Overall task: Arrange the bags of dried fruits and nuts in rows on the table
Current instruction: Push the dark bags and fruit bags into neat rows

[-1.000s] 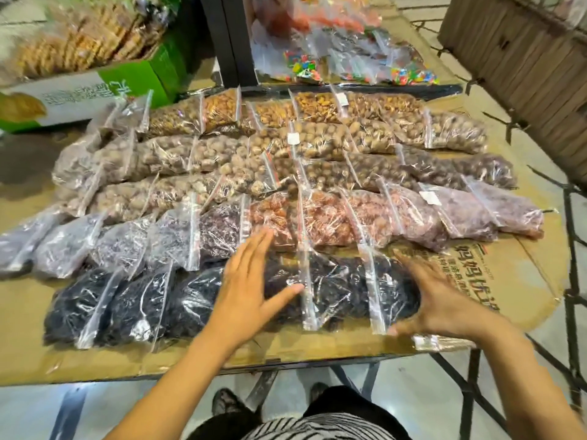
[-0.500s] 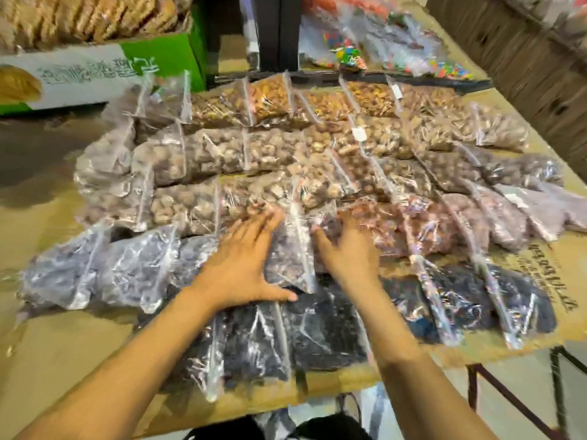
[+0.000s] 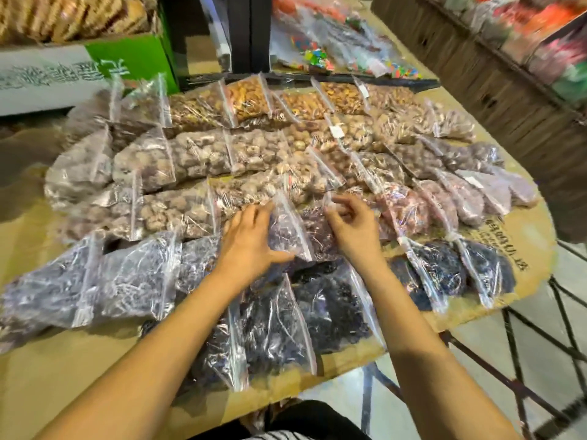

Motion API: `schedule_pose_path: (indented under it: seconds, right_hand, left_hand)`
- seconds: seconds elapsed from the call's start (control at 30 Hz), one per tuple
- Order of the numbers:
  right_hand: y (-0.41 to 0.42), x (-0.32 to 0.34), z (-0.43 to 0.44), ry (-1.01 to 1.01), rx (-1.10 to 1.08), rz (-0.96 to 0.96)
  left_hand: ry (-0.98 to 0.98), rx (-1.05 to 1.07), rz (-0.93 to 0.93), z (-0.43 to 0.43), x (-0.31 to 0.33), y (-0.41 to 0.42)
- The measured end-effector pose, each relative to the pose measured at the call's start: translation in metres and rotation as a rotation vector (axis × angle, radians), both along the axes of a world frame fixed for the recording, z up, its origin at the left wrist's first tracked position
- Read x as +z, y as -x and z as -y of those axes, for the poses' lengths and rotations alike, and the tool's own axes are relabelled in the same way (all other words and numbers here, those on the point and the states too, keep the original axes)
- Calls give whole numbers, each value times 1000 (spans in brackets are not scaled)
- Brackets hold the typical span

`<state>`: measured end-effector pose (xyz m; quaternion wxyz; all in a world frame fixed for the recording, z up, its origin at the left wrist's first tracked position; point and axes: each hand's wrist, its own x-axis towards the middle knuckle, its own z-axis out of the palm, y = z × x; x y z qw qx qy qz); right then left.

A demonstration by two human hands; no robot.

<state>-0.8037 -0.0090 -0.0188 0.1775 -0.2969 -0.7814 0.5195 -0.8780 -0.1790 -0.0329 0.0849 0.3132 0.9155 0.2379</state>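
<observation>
Clear zip bags of dried fruits and nuts lie in rows on a cardboard-covered table (image 3: 63,369). The front row holds black dried fruit (image 3: 330,309), behind it purple raisins (image 3: 133,277) and reddish fruit (image 3: 409,211), then pale round nuts (image 3: 197,154) and golden nuts (image 3: 251,96) at the back. My left hand (image 3: 251,242) lies flat on the left side of a purple raisin bag (image 3: 289,230) in the second row, thumb under its lower edge. My right hand (image 3: 352,223) pinches the top of the neighbouring purple bag (image 3: 317,233) with curled fingers.
A green and white carton (image 3: 95,71) of biscuits stands at the back left. Behind the rows a dark post (image 3: 251,33) rises, with bags of colourful sweets (image 3: 314,55) beside it. Wooden crates (image 3: 476,74) are at the right. The table's metal legs (image 3: 514,354) show below right.
Both hands moved from the black front row up to the purple bags in the second row. My right hand went from flat to pinching a bag top. The view shifted left.
</observation>
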Motion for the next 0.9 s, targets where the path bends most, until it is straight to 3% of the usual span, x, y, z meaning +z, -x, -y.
schedule_pose_path:
  seconds: [0.07,0.17,0.27,0.37,0.47,0.63,0.77,0.9]
  right_hand:
    - [-32,-8,-1,-164,-77,54]
    - [-83,-18,0,-503,-29,293]
    - [-105,-19,15,-697,7,433]
    - [-112,-20,38,-807,-44,555]
    - [-111,-28,41,-699,-23,538]
    - [-108,-34,33,-415,-61,350]
    - [-105,-28,40,-315,-52,165]
    - [-95,-22,34,-422,26,339]
  left_hand:
    - [-38,40,45,7,7,-9]
    - [-140,6,214,36,22,-37]
    - [-74,-127,283,78,32,-65]
    - [41,-213,176,113,20,-86]
    - [171,-268,-118,124,1,-98]
    - [55,-148,-308,113,-12,-104]
    - [96,-143,-330,112,-15,-104]
    - [109,-124,-298,112,-14,-105]
